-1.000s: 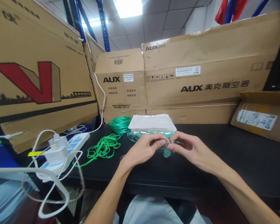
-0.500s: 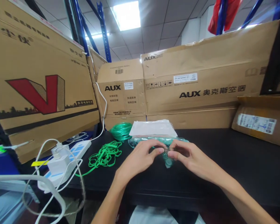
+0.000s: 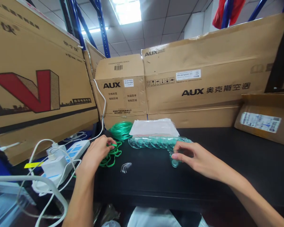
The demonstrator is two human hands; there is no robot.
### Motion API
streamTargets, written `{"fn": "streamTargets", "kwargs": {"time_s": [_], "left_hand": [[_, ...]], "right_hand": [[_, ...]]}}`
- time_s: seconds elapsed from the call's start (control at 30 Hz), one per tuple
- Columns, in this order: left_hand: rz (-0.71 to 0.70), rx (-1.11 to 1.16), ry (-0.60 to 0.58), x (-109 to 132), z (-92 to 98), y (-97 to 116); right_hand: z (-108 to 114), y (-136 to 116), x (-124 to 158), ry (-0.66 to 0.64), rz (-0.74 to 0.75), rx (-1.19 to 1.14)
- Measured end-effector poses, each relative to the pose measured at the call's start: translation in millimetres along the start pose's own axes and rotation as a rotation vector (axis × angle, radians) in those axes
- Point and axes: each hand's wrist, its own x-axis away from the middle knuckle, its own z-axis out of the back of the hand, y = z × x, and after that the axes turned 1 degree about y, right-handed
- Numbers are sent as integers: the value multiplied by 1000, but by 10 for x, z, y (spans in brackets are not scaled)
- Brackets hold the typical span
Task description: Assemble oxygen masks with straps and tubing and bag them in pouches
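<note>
green cord (image 3: 112, 153) was pinched in the left hand (image 3: 97, 152), centre-left; the right hand's (image 3: 196, 155) fingers were half-curled, hold unclear.

The tangled, flat cord (image 3: 113, 154) was bright green; the round coil of glossy plastic tubing (image 3: 121, 131) was a deeper, translucent green. The overlapping round plastic discs (image 3: 156, 142) were clear with a teal tint, the thin curved strands (image 3: 125, 167) silvery white, the flat rectangular sheet (image 3: 153, 127) white, the surface (image 3: 142, 181) plain black. The tall brown cardboard box (image 3: 35, 58) bore a red V (image 3: 43, 93) with hatched shading above a black band (image 3: 44, 120). The long plastic power strip (image 3: 78, 148) was white with pale blue panels.
</note>
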Motion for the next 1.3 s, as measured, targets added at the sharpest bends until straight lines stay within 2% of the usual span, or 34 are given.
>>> {"fn": "streamTargets", "kwargs": {"time_s": [0.1, 0.23, 0.3, 0.4, 0.47, 0.53, 0.63, 0.87, 1.0, 1.13, 1.3], "left_hand": [[0, 10, 67, -17, 7, 108], [46, 77, 400, -10, 114, 301], [83, 207, 511, 5, 163, 387], [92, 504, 574, 33, 204, 505], [14, 686, 572, 60, 220, 599], [-90, 815, 547, 102, 238, 718], [-221, 880, 510, 190, 268, 919], [-455, 646, 399, 423, 298, 1326], [-519, 709, 175, 471, 211, 1470], [-514, 713, -100, 384, -10, 1480], [-404, 721, -325, 243, -265, 1414]], "right_hand": [[1, -12, 11, -17, 7, -11], [6, -25, 27, -27, 15, -25], [5, -30, 29, -25, 15, -22], [-2, -27, 24, -24, 11, -12], [-7, -19, 21, -25, 15, -8], [-10, -11, 21, -24, 19, 2], [-11, -2, 30, -23, 4, 51], [6, 7, 30, -52, 3, 111], [59, 36, 36, -65, 4, 159], [172, 80, 97, -72, -12, 217], [290, 37, 174, -62, -56, 240]]}}
